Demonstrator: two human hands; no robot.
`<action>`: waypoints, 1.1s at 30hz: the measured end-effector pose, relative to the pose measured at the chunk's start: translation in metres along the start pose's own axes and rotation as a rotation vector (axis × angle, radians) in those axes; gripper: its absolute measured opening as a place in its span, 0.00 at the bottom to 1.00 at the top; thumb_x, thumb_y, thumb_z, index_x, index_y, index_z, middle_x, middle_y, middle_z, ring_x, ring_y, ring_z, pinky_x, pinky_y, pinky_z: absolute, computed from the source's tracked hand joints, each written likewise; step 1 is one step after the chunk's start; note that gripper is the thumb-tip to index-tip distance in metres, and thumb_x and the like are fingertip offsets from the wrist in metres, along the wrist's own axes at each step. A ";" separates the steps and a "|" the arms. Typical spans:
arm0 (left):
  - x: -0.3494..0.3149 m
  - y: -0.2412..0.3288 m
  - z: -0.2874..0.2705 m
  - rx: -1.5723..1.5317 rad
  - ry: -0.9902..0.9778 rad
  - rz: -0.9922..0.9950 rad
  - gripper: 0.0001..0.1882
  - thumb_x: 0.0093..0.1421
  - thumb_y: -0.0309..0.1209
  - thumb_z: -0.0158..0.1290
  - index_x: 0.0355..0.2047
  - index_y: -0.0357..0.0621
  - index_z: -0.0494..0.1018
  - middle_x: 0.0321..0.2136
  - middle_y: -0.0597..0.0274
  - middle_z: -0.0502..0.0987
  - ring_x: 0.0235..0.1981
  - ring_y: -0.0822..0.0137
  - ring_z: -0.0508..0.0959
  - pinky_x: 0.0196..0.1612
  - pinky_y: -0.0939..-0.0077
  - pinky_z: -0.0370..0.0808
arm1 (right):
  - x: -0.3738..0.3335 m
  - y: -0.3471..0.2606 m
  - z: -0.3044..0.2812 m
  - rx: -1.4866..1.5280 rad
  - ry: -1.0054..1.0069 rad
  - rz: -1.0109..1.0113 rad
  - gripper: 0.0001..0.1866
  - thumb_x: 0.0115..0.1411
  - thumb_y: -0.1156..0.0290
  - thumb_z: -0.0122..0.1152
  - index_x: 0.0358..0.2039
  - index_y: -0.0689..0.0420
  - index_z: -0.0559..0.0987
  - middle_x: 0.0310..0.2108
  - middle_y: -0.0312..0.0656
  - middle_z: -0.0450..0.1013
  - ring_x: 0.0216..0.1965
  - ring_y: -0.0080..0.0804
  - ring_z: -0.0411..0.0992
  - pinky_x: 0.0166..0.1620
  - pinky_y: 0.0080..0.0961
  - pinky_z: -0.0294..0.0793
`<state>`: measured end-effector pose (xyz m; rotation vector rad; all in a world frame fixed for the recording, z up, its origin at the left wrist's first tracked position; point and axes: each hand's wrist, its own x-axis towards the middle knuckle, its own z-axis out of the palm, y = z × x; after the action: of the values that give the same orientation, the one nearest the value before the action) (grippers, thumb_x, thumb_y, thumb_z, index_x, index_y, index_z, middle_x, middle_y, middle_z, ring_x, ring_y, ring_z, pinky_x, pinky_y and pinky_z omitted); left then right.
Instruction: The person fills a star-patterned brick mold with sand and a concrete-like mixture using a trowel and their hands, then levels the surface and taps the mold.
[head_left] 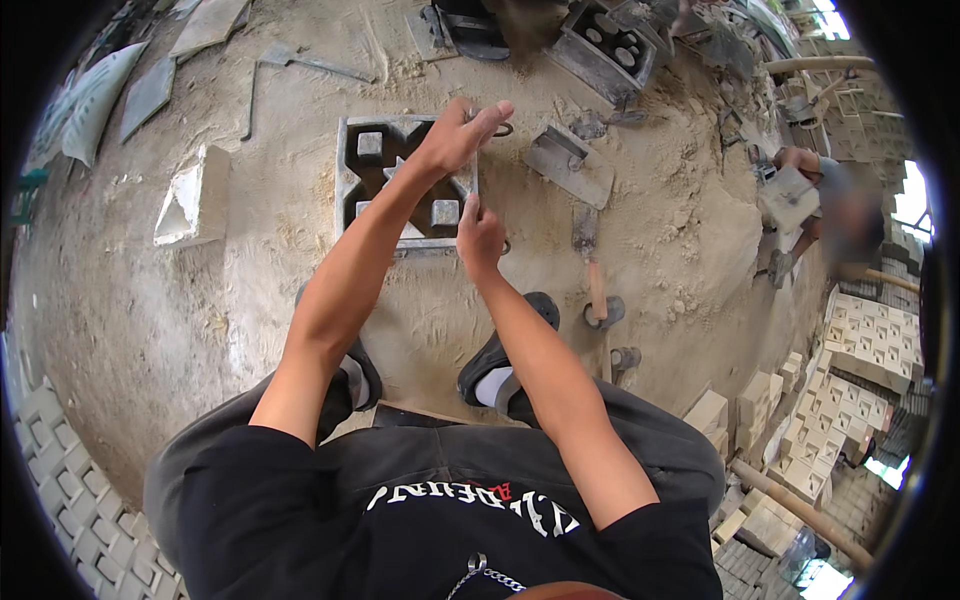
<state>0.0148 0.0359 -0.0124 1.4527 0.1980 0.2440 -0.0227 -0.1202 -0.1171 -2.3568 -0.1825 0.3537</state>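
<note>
— Where to look first?
— At the metal mould (430, 243), lying flat on the sandy ground (280, 340), just far of the shoes (487, 365)!
— And the left hand (462, 138)?
— Right at the far right corner, beside a ring handle (506, 129); can't tell whether gripping.
— And the right hand (482, 238)?
— Nearer, against the same right side, thumb up, fingers curled; can't tell on what.
— To the right?
— A flat metal plate (590, 182), then, nearer, a wooden-handled tool (597, 280). Farther right, stacked blocks (825, 420).
— To the left?
— A pale block (208, 190), well apart from the mould.
</note>
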 end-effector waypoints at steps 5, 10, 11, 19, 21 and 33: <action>-0.009 -0.035 -0.015 -0.235 0.040 0.136 0.30 0.66 0.50 0.35 0.09 0.51 0.48 0.08 0.74 0.51 0.11 0.77 0.51 0.15 0.76 0.47 | -0.003 -0.009 -0.002 0.065 0.000 -0.043 0.26 0.65 0.52 0.43 0.33 0.63 0.80 0.28 0.60 0.74 0.35 0.60 0.73 0.38 0.45 0.70; -0.004 -0.016 -0.013 -0.302 0.179 0.127 0.24 0.63 0.37 0.35 0.09 0.49 0.50 0.09 0.72 0.52 0.12 0.76 0.51 0.17 0.77 0.48 | -0.004 -0.003 -0.002 0.039 0.034 -0.006 0.26 0.65 0.50 0.42 0.37 0.59 0.81 0.30 0.59 0.76 0.36 0.60 0.73 0.41 0.47 0.71; -0.005 -0.004 -0.008 -0.299 0.177 0.127 0.24 0.63 0.37 0.35 0.09 0.48 0.51 0.09 0.72 0.52 0.12 0.76 0.51 0.17 0.77 0.48 | -0.004 -0.004 -0.003 0.050 0.034 0.007 0.26 0.65 0.50 0.42 0.37 0.59 0.81 0.30 0.58 0.76 0.36 0.60 0.73 0.41 0.47 0.71; -0.011 -0.023 0.008 0.128 0.406 0.258 0.24 0.62 0.38 0.34 0.10 0.42 0.54 0.08 0.68 0.54 0.12 0.74 0.54 0.17 0.72 0.52 | -0.002 -0.006 -0.004 0.068 0.018 -0.036 0.25 0.65 0.51 0.42 0.37 0.59 0.81 0.31 0.59 0.76 0.36 0.59 0.74 0.40 0.46 0.72; -0.024 -0.004 0.020 0.084 0.395 0.300 0.24 0.61 0.39 0.36 0.10 0.41 0.55 0.08 0.68 0.54 0.13 0.74 0.54 0.17 0.72 0.51 | -0.002 -0.005 -0.006 0.019 0.036 -0.024 0.25 0.65 0.52 0.43 0.37 0.60 0.81 0.31 0.59 0.76 0.35 0.59 0.74 0.40 0.45 0.72; -0.021 0.021 0.016 -0.011 0.547 0.261 0.25 0.63 0.42 0.34 0.10 0.47 0.53 0.08 0.69 0.56 0.11 0.76 0.52 0.15 0.74 0.48 | -0.001 -0.007 0.001 -0.007 0.049 -0.040 0.25 0.65 0.52 0.45 0.34 0.62 0.81 0.30 0.59 0.75 0.35 0.60 0.73 0.39 0.47 0.71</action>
<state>-0.0021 0.0167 0.0096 1.3738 0.4484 0.8548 -0.0240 -0.1152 -0.1128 -2.3626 -0.2075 0.2762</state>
